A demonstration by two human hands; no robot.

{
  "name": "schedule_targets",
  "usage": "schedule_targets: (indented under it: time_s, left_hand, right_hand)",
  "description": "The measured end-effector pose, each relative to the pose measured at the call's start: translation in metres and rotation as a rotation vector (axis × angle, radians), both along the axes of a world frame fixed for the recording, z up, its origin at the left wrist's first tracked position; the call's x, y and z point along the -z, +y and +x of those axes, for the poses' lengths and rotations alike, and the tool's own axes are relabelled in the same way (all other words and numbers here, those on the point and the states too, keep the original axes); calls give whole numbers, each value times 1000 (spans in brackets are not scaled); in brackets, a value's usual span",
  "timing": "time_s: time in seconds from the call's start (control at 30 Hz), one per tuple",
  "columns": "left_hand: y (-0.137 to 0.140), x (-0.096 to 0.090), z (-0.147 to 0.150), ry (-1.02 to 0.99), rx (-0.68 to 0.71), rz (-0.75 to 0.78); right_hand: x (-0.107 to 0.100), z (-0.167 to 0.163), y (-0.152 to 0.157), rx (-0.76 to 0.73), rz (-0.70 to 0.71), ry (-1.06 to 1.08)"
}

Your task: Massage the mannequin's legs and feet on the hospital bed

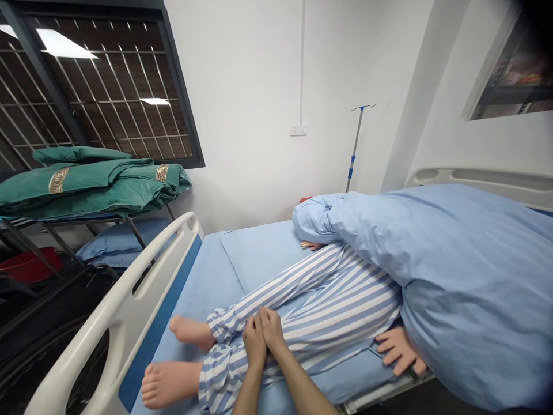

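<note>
My left hand (254,341) and my right hand (272,331) are side by side and touching, above the shins of a figure that looks like a mannequin lying on the bed. Fingers of both hands are curled in; anything inside them is hidden. Under and around them are blue-and-white striped trousers (341,323). Two bare feet, the nearer foot (168,383) and the farther foot (192,331), stick out of the trouser legs at the left. A blue quilt (466,253) is folded up over the upper body, and the figure's hand (400,349) shows at its edge.
A white bed end board (129,294) stands at the left of the blue bed sheet (254,256). Beyond are green folded bedding (95,181) on a rack, a red basin (32,264), a barred window (121,86) and a drip stand (356,150). The headboard (479,176) is at the right.
</note>
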State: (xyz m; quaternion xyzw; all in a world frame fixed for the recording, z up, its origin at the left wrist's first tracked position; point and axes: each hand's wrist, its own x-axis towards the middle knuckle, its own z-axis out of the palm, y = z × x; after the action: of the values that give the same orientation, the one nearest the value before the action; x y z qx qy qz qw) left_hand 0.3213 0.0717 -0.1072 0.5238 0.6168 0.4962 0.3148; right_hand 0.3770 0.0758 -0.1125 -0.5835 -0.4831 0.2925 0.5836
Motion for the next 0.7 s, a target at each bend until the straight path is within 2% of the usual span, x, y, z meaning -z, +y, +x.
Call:
schedule_targets:
  time_s: [0.1, 0.23, 0.4, 0.5, 0.63, 0.7]
  left_hand:
    - [-3, 4, -5, 89, 52, 11]
    - [1, 2, -4, 156, 61, -16]
    - [2, 3, -4, 142, 79, -22]
    - [5, 0, -3, 36, 63, -64]
    - [14, -11, 8, -286, 57, -113]
    - [17, -14, 14, -347, 50, -107]
  right_hand:
    - [-4, -1, 0, 39, -17, -41]
    - [-11, 4, -1, 24, -25, -228]
    - [-13, 8, -4, 87, -37, -289]
    - [-10, 9, -4, 81, -51, -256]
    - [-8, 12, -2, 40, -36, -168]
    - [-7, 13, 0, 37, -19, -122]
